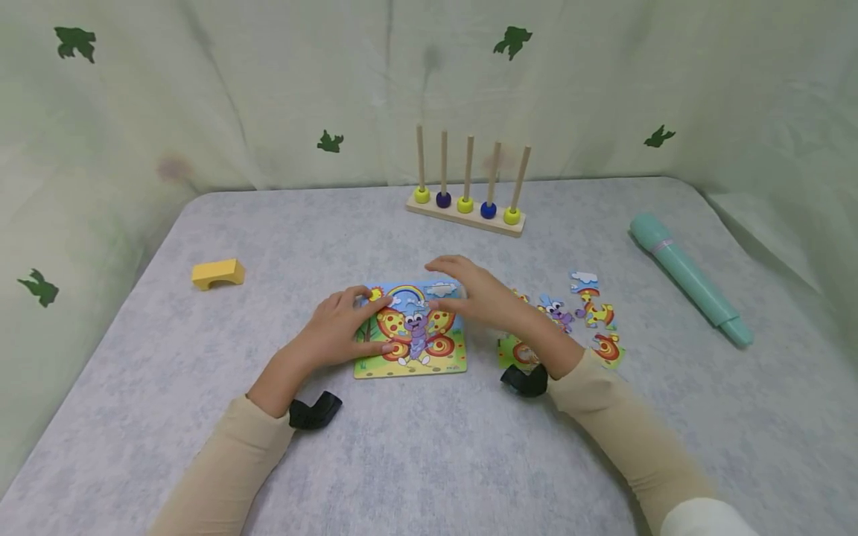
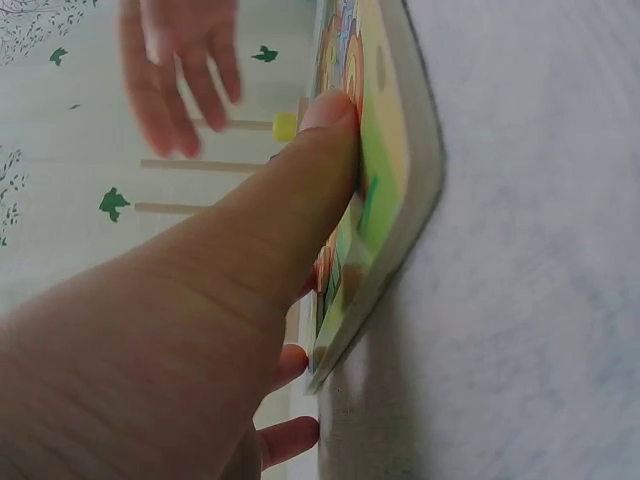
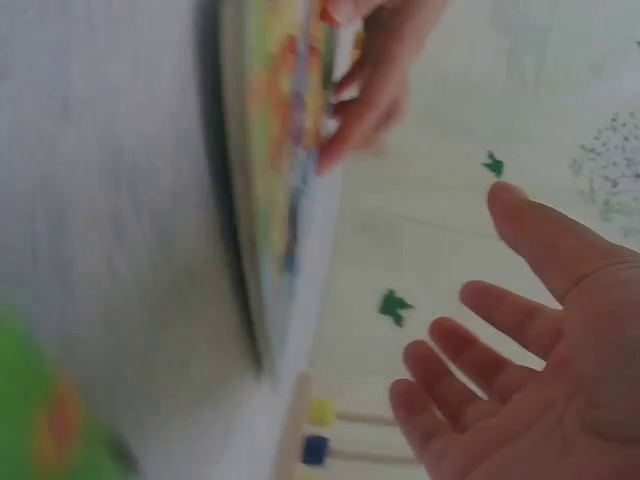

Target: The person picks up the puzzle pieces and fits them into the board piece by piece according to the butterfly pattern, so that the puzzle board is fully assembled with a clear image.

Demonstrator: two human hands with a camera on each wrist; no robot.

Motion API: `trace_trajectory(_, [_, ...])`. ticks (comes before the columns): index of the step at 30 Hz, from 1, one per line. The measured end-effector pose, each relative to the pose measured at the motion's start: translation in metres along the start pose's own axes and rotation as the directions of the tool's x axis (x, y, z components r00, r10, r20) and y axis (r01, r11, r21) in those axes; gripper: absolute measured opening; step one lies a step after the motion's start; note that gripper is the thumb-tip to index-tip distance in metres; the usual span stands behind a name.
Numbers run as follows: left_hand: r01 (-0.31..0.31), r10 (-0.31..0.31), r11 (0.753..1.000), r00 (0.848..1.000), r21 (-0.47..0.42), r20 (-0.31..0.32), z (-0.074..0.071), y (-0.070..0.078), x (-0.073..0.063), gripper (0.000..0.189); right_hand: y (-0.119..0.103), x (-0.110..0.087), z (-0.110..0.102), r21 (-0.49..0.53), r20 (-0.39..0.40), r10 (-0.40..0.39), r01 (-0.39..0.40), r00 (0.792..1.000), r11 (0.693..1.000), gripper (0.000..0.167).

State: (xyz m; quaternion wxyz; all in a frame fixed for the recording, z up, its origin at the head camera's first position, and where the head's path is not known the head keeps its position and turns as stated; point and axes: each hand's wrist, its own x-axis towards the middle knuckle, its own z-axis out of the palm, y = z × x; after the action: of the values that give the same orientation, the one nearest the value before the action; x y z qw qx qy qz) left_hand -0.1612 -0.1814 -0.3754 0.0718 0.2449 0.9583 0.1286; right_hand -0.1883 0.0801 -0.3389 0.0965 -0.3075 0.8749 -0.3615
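A butterfly puzzle board (image 1: 417, 363) lies flat on the table, with a rainbow and a purple-bodied butterfly on it. My left hand (image 1: 335, 327) rests across its left side, the thumb pressing on the picture and the other fingertips at the left and back part of the board. In the left wrist view, the thumb (image 2: 310, 150) lies over the board's surface. My right hand (image 3: 560, 370) is spread with nothing in it, held above the board's right side. Loose puzzle pieces (image 1: 596, 313) lie right of the board, some partly hidden behind the right forearm.
At the back stands a wooden peg rack (image 1: 462, 216) with one yellow or blue bead on each of several upright pegs. A yellow arch block (image 1: 218, 274) sits at the left. A teal stick-shaped object (image 1: 690, 279) with a rounded head lies at the right.
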Motion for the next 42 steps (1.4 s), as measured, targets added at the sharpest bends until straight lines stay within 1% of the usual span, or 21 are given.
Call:
trace_trajectory(2, [0.001,-0.001,1.0,1.0,-0.002,-0.002,0.0,0.0,0.0,0.08,0.001,-0.012,-0.014,-0.008,-0.07,-0.034,0.034,0.997,0.999,0.059])
trace_trajectory(4, [0.001,-0.001,1.0,1.0,-0.004,-0.004,0.0,-0.001,0.0,0.08,0.004,-0.024,-0.027,-0.028,-0.145,-0.065,0.062,0.987,0.998,0.06])
trace_trajectory(6, [0.004,-0.004,1.0,1.0,-0.006,-0.004,0.001,-0.001,0.0,0.081,0.01,-0.037,-0.039,-0.053,-0.221,-0.084,0.074,0.972,0.996,0.06])
trace_trajectory(9, [0.006,-0.006,1.0,1.0,-0.009,-0.003,0.002,-0.001,0.0,0.081,0.022,-0.055,-0.056,-0.084,-0.31,-0.094,0.071,0.946,0.994,0.06])
trace_trajectory(12, [0.008,-0.008,1.0,1.0,-0.008,-0.001,0.002,-0.001,0.0,0.081,0.038,-0.072,-0.069,-0.098,-0.365,-0.061,0.027,0.929,0.995,0.06])
trace_trajectory(15, [0.01,-0.01,1.0,1.0,-0.006,0.001,0.001,-0.001,0.0,0.08,0.057,-0.085,-0.079,-0.085,-0.402,0.022,-0.061,0.915,0.994,0.06])
trace_trajectory(17, [0.011,-0.011,1.0,1.0,-0.005,0.002,0.001,0.0,0.0,0.079,0.068,-0.093,-0.083,-0.058,-0.411,0.086,-0.12,0.908,0.991,0.06])
trace_trajectory(19, [0.013,-0.013,1.0,1.0,-0.008,0.002,0.001,0.001,0.0,0.079,0.077,-0.099,-0.084,-0.024,-0.41,0.139,-0.163,0.901,0.986,0.06])
trace_trajectory(24, [0.015,-0.015,1.0,1.0,-0.014,0.0,0.001,0.0,-0.001,0.079,0.098,-0.109,-0.084,0.038,-0.383,0.231,-0.235,0.894,0.971,0.061])
trace_trajectory(29, [0.018,-0.018,1.0,1.0,-0.018,-0.006,0.002,-0.001,-0.001,0.079,0.116,-0.114,-0.083,0.109,-0.329,0.319,-0.299,0.889,0.948,0.061])
trace_trajectory(32, [0.022,-0.022,1.0,1.0,-0.02,-0.009,0.001,-0.001,-0.001,0.079,0.125,-0.116,-0.082,0.115,-0.291,0.364,-0.346,0.885,0.931,0.062])
trace_trajectory(36, [0.022,-0.022,0.999,1.0,-0.029,-0.006,0.0,0.0,-0.001,0.078,0.136,-0.119,-0.081,0.089,-0.274,0.381,-0.371,0.883,0.924,0.06])
trace_trajectory(42, [0.024,-0.024,0.999,1.0,-0.035,0.004,0.002,0.0,-0.001,0.08,0.143,-0.122,-0.082,0.037,-0.236,0.369,-0.371,0.899,0.928,0.052])
